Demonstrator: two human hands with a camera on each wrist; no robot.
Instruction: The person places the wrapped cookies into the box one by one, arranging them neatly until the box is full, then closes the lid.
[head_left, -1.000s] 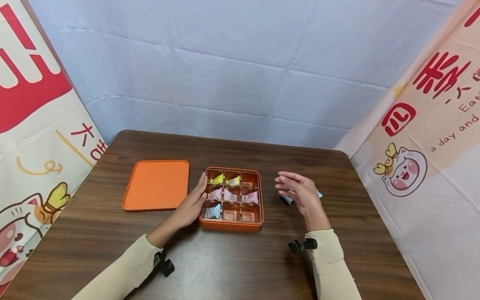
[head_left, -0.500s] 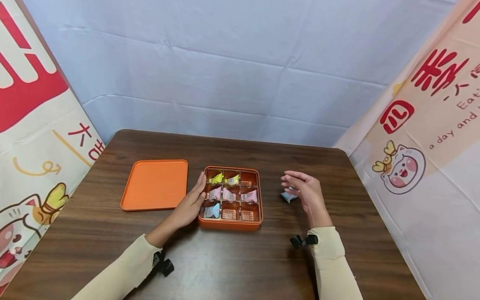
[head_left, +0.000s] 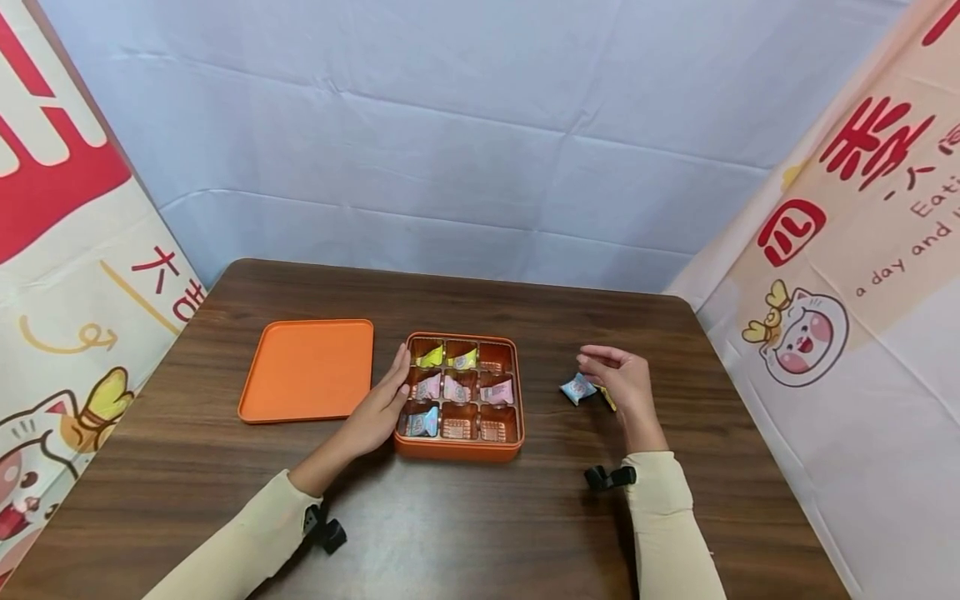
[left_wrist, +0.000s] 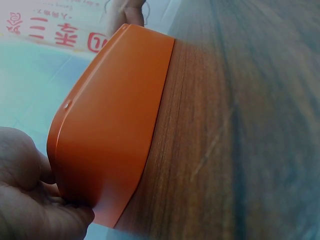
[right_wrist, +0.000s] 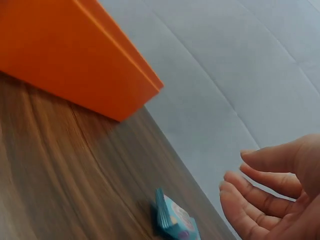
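Observation:
An orange box (head_left: 457, 451) with a brown divided tray sits mid-table. Two yellow candies (head_left: 431, 357) occupy its back row, pink candies (head_left: 497, 392) fill the middle row, and a blue candy (head_left: 422, 422) is at front left; the other compartments hold nothing. My left hand (head_left: 375, 417) rests along the box's left side, fingers extended, touching it at the corner in the left wrist view. Right of the box, my right hand (head_left: 624, 385) hovers with bent, parted fingers, holding nothing. Near it on the table lie another blue candy (head_left: 578, 388) and a partly hidden yellow candy (head_left: 608, 398).
The orange lid (head_left: 307, 371) lies flat on the table (head_left: 465, 533), left of the box. A pale cloth (head_left: 435, 150) hangs behind the table's far edge, and printed banners (head_left: 802, 333) stand at both sides.
My right hand has shifted slightly right, uncovering the loose blue candy and part of the yellow one. My left hand stays against the box.

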